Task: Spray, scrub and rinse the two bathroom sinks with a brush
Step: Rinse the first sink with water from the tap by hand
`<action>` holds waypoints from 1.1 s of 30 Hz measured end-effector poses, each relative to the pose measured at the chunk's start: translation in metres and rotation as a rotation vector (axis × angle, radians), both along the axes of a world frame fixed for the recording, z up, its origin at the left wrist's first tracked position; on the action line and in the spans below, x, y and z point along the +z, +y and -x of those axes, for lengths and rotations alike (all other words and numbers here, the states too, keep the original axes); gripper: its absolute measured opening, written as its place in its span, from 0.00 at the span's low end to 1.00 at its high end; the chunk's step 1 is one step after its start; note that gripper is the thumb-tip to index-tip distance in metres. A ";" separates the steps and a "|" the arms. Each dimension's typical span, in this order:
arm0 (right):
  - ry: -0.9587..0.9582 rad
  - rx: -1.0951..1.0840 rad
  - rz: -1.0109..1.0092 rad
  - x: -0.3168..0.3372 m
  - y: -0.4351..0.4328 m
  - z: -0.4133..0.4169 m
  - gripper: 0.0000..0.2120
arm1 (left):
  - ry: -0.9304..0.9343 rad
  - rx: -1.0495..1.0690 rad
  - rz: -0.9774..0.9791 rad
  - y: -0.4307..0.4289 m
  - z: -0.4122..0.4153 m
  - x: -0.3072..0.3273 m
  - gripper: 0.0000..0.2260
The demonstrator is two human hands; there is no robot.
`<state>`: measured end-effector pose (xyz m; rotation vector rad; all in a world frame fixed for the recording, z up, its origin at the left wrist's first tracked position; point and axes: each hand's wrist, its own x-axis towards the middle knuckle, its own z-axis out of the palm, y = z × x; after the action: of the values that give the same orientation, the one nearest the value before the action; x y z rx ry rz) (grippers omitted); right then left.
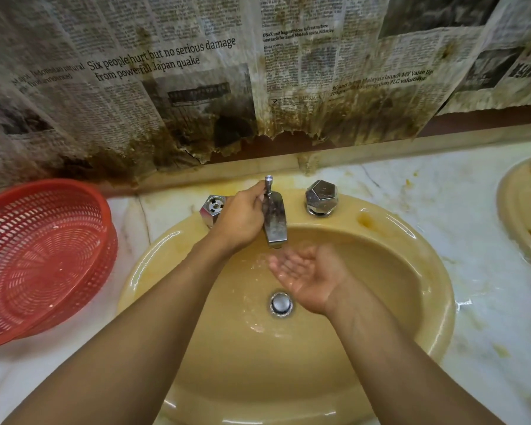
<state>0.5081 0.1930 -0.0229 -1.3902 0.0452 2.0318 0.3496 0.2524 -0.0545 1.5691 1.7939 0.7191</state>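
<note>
- The near sink (138,274) filled the middle of the frame, and the second sink (521,210) just peeked in at the right edge. There was no brush or spray bottle anywhere in shot.
- Our left hand (239,216) was wrapped round the faucet spout (275,219), up by the lift rod (269,184), with the fingers curled on the metal. Our right hand (307,276) sat palm-up under the nozzle, fingers relaxed and slightly cupped, holding nothing.
- Handling-wise, we figured the basin was fixed glazed ceramic: hard, rigid, nothing to lift. It was glossy and wet-looking, so probably slick under a brush.
- The spout looked like grimy chrome, stiff but easy for wet fingers to slide off. The faceted knobs seemed the better grab. The right knob (321,197) was whole, and the left knob (212,208) looked to be missing its cap.
- The drain stopper (281,303) sat at the bottom of the bowl. We couldn't tell if it was sealed.
- A red basket (43,256) sat on the marble counter (488,302) at the left, likely light, bendy plastic.
</note>
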 end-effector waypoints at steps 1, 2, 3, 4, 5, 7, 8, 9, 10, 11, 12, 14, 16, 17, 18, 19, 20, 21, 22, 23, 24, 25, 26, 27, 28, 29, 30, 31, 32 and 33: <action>-0.018 -0.021 -0.047 0.004 0.001 -0.004 0.14 | -0.086 0.019 0.013 0.002 -0.001 -0.002 0.16; -0.039 -0.038 -0.109 0.011 0.004 -0.008 0.14 | -0.154 0.038 0.020 0.004 -0.001 -0.003 0.16; -0.060 -0.036 -0.197 0.022 0.009 -0.010 0.13 | -0.213 0.045 0.027 0.006 -0.003 -0.004 0.15; -0.075 -0.013 -0.297 0.036 0.014 -0.010 0.13 | -0.271 0.051 0.043 0.010 -0.004 -0.004 0.13; -0.095 0.033 -0.387 0.052 0.019 -0.006 0.13 | -0.348 0.062 0.062 0.013 -0.005 -0.004 0.12; -0.180 0.137 -0.493 0.074 0.028 0.003 0.11 | -0.488 0.103 0.101 0.017 -0.008 -0.005 0.11; -0.230 0.160 -0.516 0.078 0.032 0.007 0.11 | -0.529 0.121 0.113 0.018 -0.010 -0.006 0.13; -0.283 0.160 -0.525 0.078 0.035 0.009 0.11 | -0.551 0.134 0.109 0.019 -0.012 -0.005 0.14; -0.339 0.138 -0.522 0.074 0.036 0.009 0.11 | -0.564 0.145 0.099 0.019 -0.014 -0.005 0.16; -0.394 0.105 -0.505 0.065 0.035 0.006 0.11 | -0.573 0.158 0.088 0.018 -0.015 -0.006 0.17; -0.438 0.069 -0.475 0.052 0.034 0.002 0.11 | -0.580 0.167 0.087 0.015 -0.015 -0.006 0.17; -0.464 0.040 -0.374 0.022 0.027 -0.005 0.12 | -0.587 0.150 0.091 0.006 -0.009 -0.011 0.17; -0.310 0.076 -0.223 -0.003 0.015 -0.006 0.13 | -0.584 0.109 0.065 -0.004 -0.001 -0.020 0.18; -0.183 0.076 -0.131 -0.012 0.009 -0.004 0.14 | -0.582 0.092 0.054 -0.007 0.001 -0.022 0.18; -0.068 0.056 -0.041 -0.018 0.004 -0.002 0.15 | -0.579 0.086 0.054 -0.008 0.001 -0.021 0.17; 0.025 0.022 0.027 -0.021 0.001 -0.001 0.16 | -0.570 0.090 0.062 -0.007 0.000 -0.018 0.17; 0.076 -0.019 0.056 -0.021 -0.001 -0.002 0.16 | -0.560 0.105 0.080 -0.004 -0.003 -0.014 0.17; 0.096 -0.058 0.050 -0.019 0.000 -0.004 0.17 | -0.567 0.128 0.104 0.001 -0.006 -0.009 0.18; 0.082 -0.077 0.010 -0.013 0.002 -0.008 0.17 | -0.587 0.154 0.127 0.007 -0.009 -0.007 0.20; 0.036 -0.069 -0.057 -0.004 0.006 -0.011 0.17 | -0.598 0.174 0.144 0.012 -0.012 -0.005 0.23; -0.048 -0.031 -0.150 0.008 0.011 -0.014 0.16 | -0.604 0.185 0.149 0.016 -0.014 -0.003 0.25; -0.130 0.020 -0.262 0.023 0.017 -0.015 0.14 | -0.596 0.185 0.143 0.021 -0.016 -0.002 0.26; -0.200 0.078 -0.377 0.039 0.022 -0.014 0.13 | -0.590 0.177 0.134 0.024 -0.017 -0.003 0.27; -0.255 0.146 -0.483 0.054 0.026 -0.012 0.13 | -0.594 0.172 0.128 0.027 -0.016 -0.003 0.27; -0.296 0.211 -0.570 0.066 0.030 -0.008 0.12 | -0.599 0.168 0.132 0.027 -0.015 -0.004 0.27; -0.334 0.259 -0.626 0.074 0.035 -0.005 0.11 | -0.620 0.152 0.143 0.026 -0.013 -0.004 0.27; -0.371 0.287 -0.650 0.076 0.038 -0.004 0.11 | -0.651 0.124 0.149 0.025 -0.011 -0.005 0.28; -0.396 0.298 -0.642 0.074 0.040 -0.003 0.11 | -0.665 0.088 0.154 0.023 -0.009 -0.007 0.29; -0.430 0.288 -0.609 0.068 0.041 -0.003 0.12 | -0.658 0.070 0.147 0.023 -0.009 -0.009 0.28; -0.475 0.261 -0.571 0.059 0.040 -0.004 0.12 | -0.635 0.079 0.126 0.023 -0.009 -0.009 0.25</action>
<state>0.5125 0.2333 0.0358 -1.4981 -0.8896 1.6556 0.3583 0.2758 -0.0636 1.0305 1.3932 0.9870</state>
